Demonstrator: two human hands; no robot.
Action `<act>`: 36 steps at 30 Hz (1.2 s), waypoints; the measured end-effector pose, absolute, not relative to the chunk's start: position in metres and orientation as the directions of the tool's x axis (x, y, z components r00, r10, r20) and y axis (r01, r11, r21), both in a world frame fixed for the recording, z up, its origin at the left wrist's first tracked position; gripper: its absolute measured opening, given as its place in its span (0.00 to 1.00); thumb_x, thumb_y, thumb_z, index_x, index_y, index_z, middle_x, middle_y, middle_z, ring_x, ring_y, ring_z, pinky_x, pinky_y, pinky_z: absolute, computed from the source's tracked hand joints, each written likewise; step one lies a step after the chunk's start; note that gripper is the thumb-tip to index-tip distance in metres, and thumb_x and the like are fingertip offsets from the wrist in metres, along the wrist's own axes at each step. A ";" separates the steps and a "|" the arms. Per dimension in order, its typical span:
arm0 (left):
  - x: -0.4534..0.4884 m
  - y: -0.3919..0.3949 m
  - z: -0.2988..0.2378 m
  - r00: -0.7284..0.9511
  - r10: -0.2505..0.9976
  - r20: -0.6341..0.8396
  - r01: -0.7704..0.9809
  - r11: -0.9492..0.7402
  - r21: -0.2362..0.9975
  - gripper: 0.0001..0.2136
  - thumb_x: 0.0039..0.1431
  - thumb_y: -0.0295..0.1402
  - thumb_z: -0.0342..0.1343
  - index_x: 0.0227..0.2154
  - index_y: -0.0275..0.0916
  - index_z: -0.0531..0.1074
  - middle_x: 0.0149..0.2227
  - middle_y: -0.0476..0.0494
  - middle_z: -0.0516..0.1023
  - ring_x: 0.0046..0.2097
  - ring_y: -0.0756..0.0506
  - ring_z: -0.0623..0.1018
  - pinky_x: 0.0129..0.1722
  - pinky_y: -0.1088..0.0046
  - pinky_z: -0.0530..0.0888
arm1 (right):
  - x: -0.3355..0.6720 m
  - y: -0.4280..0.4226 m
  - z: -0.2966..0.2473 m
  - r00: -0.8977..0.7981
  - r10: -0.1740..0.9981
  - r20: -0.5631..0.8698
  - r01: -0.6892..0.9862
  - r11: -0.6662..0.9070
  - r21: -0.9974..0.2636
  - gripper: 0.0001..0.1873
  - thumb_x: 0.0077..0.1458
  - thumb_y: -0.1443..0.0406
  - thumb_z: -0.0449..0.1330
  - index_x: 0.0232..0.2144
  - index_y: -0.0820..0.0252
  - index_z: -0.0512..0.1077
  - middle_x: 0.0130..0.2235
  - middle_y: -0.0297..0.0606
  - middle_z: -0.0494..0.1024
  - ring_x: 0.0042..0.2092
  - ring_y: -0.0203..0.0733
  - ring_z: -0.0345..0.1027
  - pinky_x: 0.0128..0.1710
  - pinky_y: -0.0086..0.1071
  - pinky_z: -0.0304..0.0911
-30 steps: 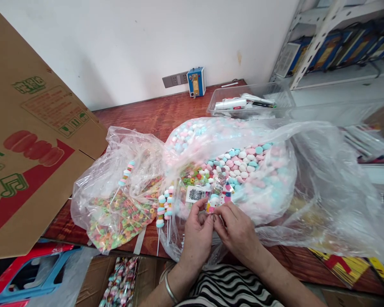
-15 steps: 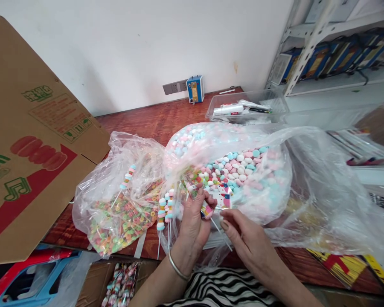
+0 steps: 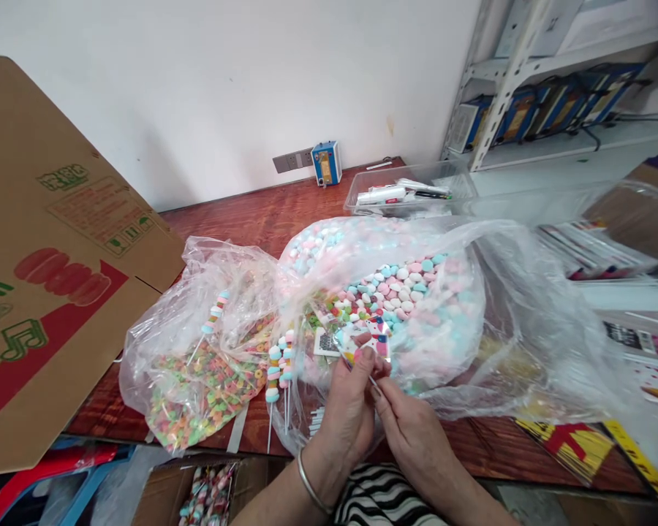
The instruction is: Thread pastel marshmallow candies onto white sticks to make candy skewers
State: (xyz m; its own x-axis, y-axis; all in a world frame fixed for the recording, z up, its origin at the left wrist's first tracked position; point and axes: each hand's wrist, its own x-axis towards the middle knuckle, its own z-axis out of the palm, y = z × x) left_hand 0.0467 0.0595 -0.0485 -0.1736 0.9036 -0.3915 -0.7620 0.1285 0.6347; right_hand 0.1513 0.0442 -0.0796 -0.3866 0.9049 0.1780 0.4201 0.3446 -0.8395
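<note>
My left hand (image 3: 349,404) is closed on a small colourful printed packet (image 3: 365,343), held up over the edge of a big clear bag of pink, white and blue candies (image 3: 406,285). My right hand (image 3: 411,431) sits just beside it, thumb and forefinger pinched on a thin white stick (image 3: 371,378) that points up into the packet. Both hands hover above the front edge of the red-brown wooden table (image 3: 252,212).
A second clear bag of small ring candies (image 3: 208,380) lies left. Finished candy skewers (image 3: 277,365) lean between the bags. A large cardboard flap (image 3: 49,256) stands at left, a clear tray with tubes (image 3: 411,191) at the back, metal shelving (image 3: 553,80) right, a carton of skewers (image 3: 208,497) below.
The right hand, which was lower and apart half a second ago, has come back up against the left hand, bringing the stick's tip to the packet. The view shifted slightly.
</note>
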 end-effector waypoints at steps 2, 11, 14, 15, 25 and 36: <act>0.035 0.067 -0.043 -0.147 0.914 -0.377 -0.806 0.111 0.581 0.23 0.49 0.48 0.65 0.42 0.38 0.74 0.36 0.43 0.78 0.40 0.46 0.77 0.39 0.71 0.73 | 0.155 0.046 -0.074 -0.414 0.905 0.092 0.301 0.232 -0.925 0.17 0.67 0.59 0.45 0.29 0.56 0.67 0.23 0.33 0.71 0.24 0.39 0.65 0.23 0.29 0.57; 0.019 0.097 -0.028 -0.082 0.954 -0.289 -0.893 0.058 0.446 0.14 0.52 0.34 0.67 0.39 0.36 0.73 0.20 0.61 0.57 0.17 0.61 0.55 0.17 0.85 0.57 | 0.151 0.037 -0.072 -0.526 0.840 -0.131 -0.047 -0.182 -0.982 0.20 0.65 0.49 0.47 0.31 0.56 0.65 0.17 0.23 0.55 0.19 0.33 0.46 0.19 0.27 0.44; 0.035 0.089 -0.034 -0.088 0.938 -0.334 -0.882 0.083 0.464 0.14 0.52 0.36 0.67 0.38 0.35 0.72 0.21 0.60 0.57 0.17 0.60 0.56 0.16 0.85 0.56 | 0.149 0.037 -0.073 -0.464 0.878 -0.118 -0.030 -0.149 -0.988 0.21 0.64 0.48 0.48 0.27 0.55 0.62 0.18 0.24 0.57 0.20 0.33 0.49 0.20 0.27 0.46; 0.038 0.086 -0.036 -0.082 0.936 -0.343 -0.878 0.095 0.469 0.15 0.52 0.36 0.67 0.38 0.35 0.72 0.21 0.59 0.58 0.18 0.60 0.57 0.17 0.84 0.56 | 0.149 0.038 -0.073 -0.458 0.880 -0.123 -0.035 -0.156 -0.987 0.22 0.63 0.48 0.49 0.25 0.55 0.61 0.18 0.25 0.58 0.20 0.33 0.49 0.20 0.27 0.46; 0.015 0.093 -0.025 -0.070 0.944 -0.321 -0.911 0.070 0.405 0.14 0.56 0.34 0.63 0.44 0.35 0.71 0.26 0.55 0.68 0.25 0.56 0.71 0.29 0.79 0.72 | 0.152 0.038 -0.074 -0.637 0.744 -0.201 -0.230 -0.433 -0.872 0.19 0.65 0.52 0.49 0.31 0.58 0.69 0.13 0.19 0.51 0.14 0.30 0.41 0.17 0.27 0.54; 0.025 0.084 -0.026 0.010 0.878 -0.479 -0.797 0.297 0.526 0.14 0.53 0.35 0.65 0.38 0.35 0.70 0.24 0.55 0.66 0.22 0.56 0.67 0.22 0.80 0.68 | 0.164 0.045 -0.058 -0.367 0.697 0.615 0.558 0.694 -0.454 0.09 0.61 0.72 0.57 0.45 0.63 0.70 0.40 0.45 0.76 0.40 0.46 0.68 0.40 0.39 0.63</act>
